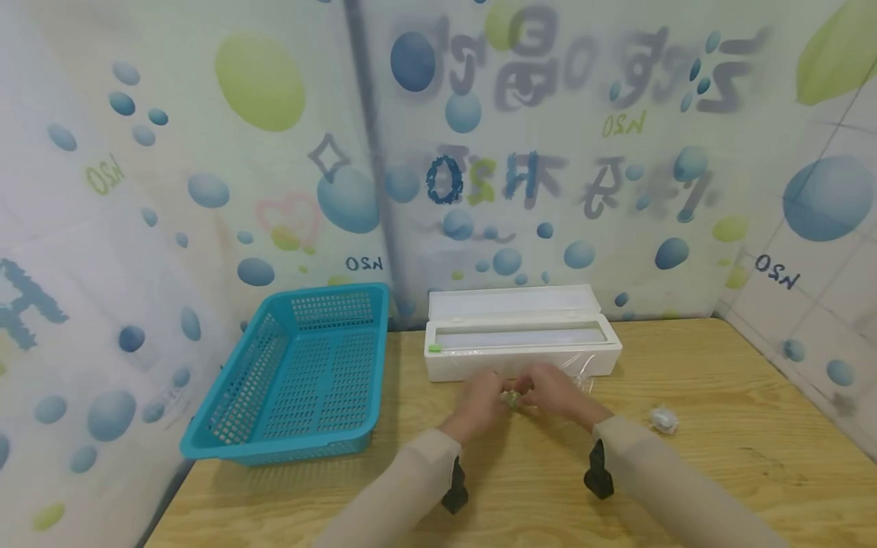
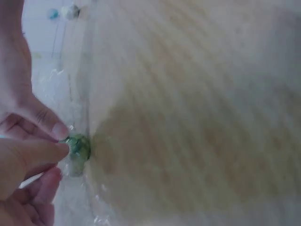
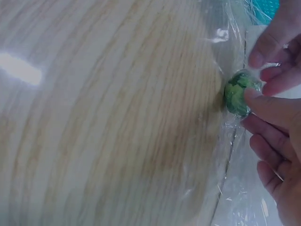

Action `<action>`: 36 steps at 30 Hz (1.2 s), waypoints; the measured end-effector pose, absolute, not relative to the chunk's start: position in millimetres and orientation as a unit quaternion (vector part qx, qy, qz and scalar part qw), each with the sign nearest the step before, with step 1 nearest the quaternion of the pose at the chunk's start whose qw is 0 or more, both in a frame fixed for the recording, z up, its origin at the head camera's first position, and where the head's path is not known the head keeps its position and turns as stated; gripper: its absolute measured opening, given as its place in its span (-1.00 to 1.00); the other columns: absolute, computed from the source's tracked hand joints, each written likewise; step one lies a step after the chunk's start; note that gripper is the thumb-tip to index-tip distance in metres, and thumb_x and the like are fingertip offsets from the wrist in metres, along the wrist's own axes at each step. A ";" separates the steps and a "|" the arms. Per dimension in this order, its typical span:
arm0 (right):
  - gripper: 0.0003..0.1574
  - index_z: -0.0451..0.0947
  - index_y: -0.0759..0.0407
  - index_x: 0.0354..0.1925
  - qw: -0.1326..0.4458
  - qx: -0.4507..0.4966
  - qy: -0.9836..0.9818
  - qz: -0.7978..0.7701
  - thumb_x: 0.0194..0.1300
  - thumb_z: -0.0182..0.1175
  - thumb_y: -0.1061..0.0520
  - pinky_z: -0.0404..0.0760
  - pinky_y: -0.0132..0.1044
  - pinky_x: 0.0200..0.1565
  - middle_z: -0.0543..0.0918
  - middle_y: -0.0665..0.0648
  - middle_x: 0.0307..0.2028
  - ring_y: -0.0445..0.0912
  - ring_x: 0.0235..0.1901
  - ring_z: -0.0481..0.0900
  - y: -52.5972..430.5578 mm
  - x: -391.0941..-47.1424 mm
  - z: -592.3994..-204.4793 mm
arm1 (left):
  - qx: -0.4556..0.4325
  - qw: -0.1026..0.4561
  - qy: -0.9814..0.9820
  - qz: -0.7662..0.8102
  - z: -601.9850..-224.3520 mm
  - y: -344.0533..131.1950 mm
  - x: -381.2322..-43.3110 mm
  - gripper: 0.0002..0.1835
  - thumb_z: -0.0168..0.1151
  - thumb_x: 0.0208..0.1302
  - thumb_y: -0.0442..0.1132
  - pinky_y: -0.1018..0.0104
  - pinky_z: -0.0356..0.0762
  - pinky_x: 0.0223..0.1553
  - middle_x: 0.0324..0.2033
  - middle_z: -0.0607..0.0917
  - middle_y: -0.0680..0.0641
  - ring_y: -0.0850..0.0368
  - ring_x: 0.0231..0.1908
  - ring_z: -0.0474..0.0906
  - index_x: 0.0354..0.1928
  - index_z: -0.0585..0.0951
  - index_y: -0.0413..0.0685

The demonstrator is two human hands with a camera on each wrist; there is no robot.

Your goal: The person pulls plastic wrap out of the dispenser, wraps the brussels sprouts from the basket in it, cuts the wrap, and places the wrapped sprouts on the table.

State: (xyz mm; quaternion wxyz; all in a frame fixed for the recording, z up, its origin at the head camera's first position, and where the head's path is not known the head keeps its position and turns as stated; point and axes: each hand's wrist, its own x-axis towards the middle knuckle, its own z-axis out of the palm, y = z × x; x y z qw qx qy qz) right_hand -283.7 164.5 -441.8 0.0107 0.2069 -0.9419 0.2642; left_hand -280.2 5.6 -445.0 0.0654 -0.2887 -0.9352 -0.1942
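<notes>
Both hands work at a small mottled-green lump wrapped in clear cling film (image 3: 239, 96), close in front of a white cling film dispenser (image 1: 524, 364). My right hand (image 1: 551, 390) pinches the lump, its thumb on the near side in the right wrist view. My left hand (image 1: 482, 405) meets it from the left, thumb and fingertips at the lump and its film. What exactly the lump is cannot be made out. The dispenser's lid (image 1: 514, 301) is up, and loose film (image 1: 585, 371) hangs over its front right.
A teal perforated basket (image 1: 373, 380) stands on the wooden table (image 1: 534, 495) at the left. To the right lies a small film-wrapped ball (image 1: 663, 419). A green slider (image 1: 435, 348) sits at the dispenser's left end. Bubble-patterned sheeting (image 1: 507, 228) surrounds the table's back and sides.
</notes>
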 end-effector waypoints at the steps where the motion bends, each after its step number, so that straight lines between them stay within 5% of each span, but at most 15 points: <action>1: -0.85 0.63 0.19 -0.43 0.010 0.210 -0.942 0.264 -0.08 0.39 0.28 0.53 -0.20 -0.29 0.65 0.02 -0.46 -0.10 -0.39 0.57 165.3 -284.5 -441.6 | -0.281 0.065 -0.935 -0.207 -446.0 6.3 -278.9 -0.84 0.37 -0.09 -0.39 0.42 0.43 -0.35 -0.47 0.62 0.02 0.19 -0.41 0.47 -0.38 0.70 -0.09; 10: -0.85 0.64 0.18 -0.42 -0.006 0.224 -0.934 0.279 -0.06 0.40 0.22 0.54 -0.26 -0.31 0.65 0.00 -0.46 -0.16 -0.41 0.58 168.7 -290.4 -445.1 | -0.219 0.053 -0.934 -0.277 -456.8 9.3 -273.1 -0.74 0.42 -0.14 -0.41 0.31 0.47 -0.20 -0.33 0.55 -0.04 0.10 -0.24 0.47 -0.31 0.63 -0.20; 24: -0.79 0.64 0.20 -0.33 0.012 0.246 -0.919 0.307 -0.04 0.37 0.25 0.53 -0.20 -0.25 0.66 0.04 -0.38 -0.10 -0.34 0.57 169.8 -293.7 -450.1 | -0.241 0.043 -0.918 -0.311 -461.0 2.3 -292.0 -0.88 0.39 -0.08 -0.38 0.43 0.43 -0.39 -0.51 0.61 0.03 0.24 -0.46 0.45 -0.43 0.65 -0.18; 32: -0.78 0.64 0.15 -0.36 0.077 0.264 -0.931 0.239 -0.10 0.37 0.27 0.48 -0.23 -0.34 0.63 -0.01 -0.42 -0.10 -0.40 0.52 164.8 -292.6 -448.7 | -0.270 0.058 -0.921 -0.274 -455.4 0.9 -296.8 -0.87 0.38 -0.06 -0.39 0.41 0.32 -0.48 -0.64 0.42 0.09 0.24 -0.55 0.29 -0.54 0.56 -0.16; 36: -0.84 0.63 0.14 -0.37 0.078 0.272 -0.931 0.231 -0.04 0.35 0.25 0.49 -0.23 -0.33 0.63 -0.02 -0.43 -0.13 -0.41 0.52 165.4 -294.6 -448.7 | -0.261 0.080 -0.926 -0.261 -454.9 1.1 -294.0 -0.83 0.38 -0.08 -0.40 0.40 0.40 -0.41 -0.54 0.50 0.04 0.20 -0.46 0.39 -0.43 0.57 -0.18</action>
